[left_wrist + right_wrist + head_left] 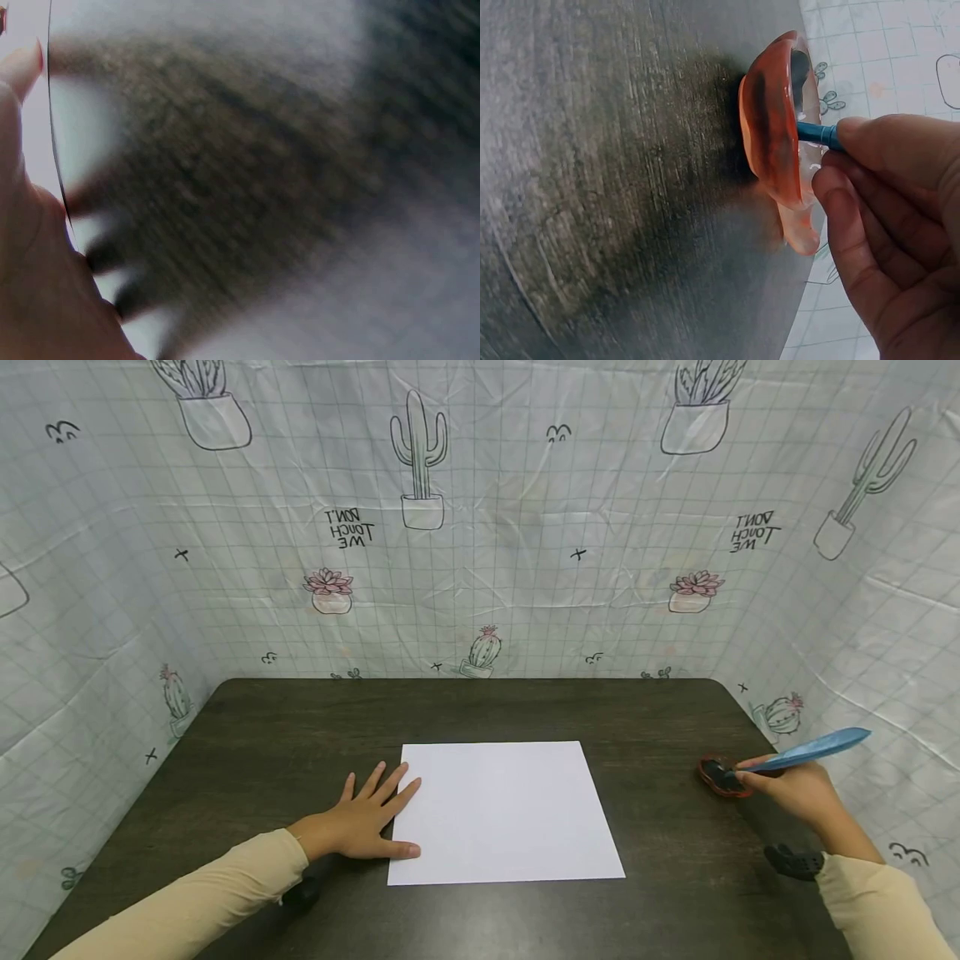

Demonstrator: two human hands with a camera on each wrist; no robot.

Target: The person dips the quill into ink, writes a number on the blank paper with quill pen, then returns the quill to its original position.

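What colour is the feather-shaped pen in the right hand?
The feather-shaped pen is blue; the head view shows it best.

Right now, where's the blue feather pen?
In the head view, the blue feather pen is at the far right, well right of the white paper, held in the right hand, its lower end at the small orange dish.

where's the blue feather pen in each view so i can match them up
Head: at the right, the blue feather pen slants up and outward from the right hand.
Left wrist: not in it.
Right wrist: right of and a little above centre, only a short blue stem shows, beside the fingers.
Shared landmark: the red dish at the pen's lower end, in the head and right wrist views.
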